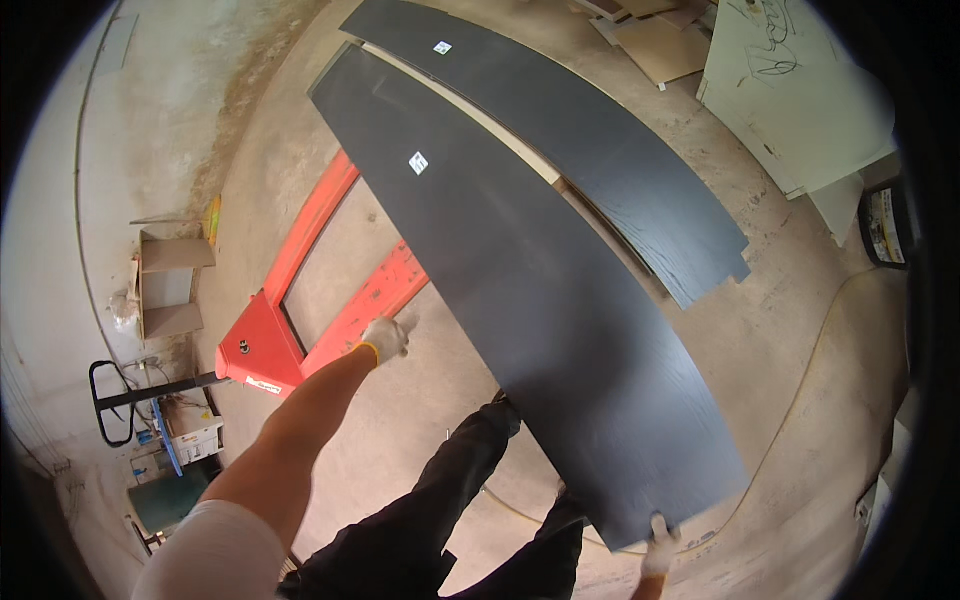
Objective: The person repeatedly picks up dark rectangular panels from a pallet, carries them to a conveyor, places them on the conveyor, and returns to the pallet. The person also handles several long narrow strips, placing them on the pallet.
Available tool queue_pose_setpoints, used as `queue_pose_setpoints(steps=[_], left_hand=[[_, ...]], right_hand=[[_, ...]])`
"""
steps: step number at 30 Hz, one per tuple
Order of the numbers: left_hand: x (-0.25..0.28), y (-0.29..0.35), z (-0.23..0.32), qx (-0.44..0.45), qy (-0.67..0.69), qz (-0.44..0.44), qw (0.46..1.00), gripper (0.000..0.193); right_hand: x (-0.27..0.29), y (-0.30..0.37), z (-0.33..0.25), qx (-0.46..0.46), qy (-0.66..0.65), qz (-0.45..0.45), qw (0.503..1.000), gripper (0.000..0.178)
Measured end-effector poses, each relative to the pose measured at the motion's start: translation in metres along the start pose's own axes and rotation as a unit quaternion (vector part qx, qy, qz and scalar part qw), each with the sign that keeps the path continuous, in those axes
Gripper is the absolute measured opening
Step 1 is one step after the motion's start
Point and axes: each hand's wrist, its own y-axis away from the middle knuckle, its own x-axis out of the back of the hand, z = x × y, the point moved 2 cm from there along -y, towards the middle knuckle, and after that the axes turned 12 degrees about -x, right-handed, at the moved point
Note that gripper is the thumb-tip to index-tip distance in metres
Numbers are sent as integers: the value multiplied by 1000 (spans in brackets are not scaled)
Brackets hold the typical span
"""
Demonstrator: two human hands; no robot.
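A long dark grey board [540, 290] with a small white label slants across the middle, its near end by my legs. My right hand [660, 552], in a pale glove, grips this board's near right corner. The thumb lies on top, and the fingers underneath are hidden. My left hand [386, 341], gloved too, is held out beside the red pallet jack [262, 345], close to one fork. Its fingers look loosely apart, and nothing shows in them. A second dark board [590, 140], also labelled, lies beyond the first, with a pale strip showing between the two.
The jack's black handle [112, 405] points to the left wall. A small open shelf box [170, 285] stands by that wall. Stacked pale panels [790, 100] are at the far right, with brown offcuts [660, 45] nearby. A thin hose [800, 370] runs along the floor.
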Motion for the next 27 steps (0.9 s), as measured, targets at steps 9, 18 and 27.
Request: queue_pose_setpoints(steps=[9,18,27], left_hand=[[47,-68,14,4,570,150,807,83],[126,109,118,-76,685,56,722,87],[132,378,160,-169,753,-43,635,75]], right_hand=[[101,266,-45,-58,140,360,920,54],[73,494,-188,103,283,637,710,58],[204,772,-104,104,158,779,597,60]])
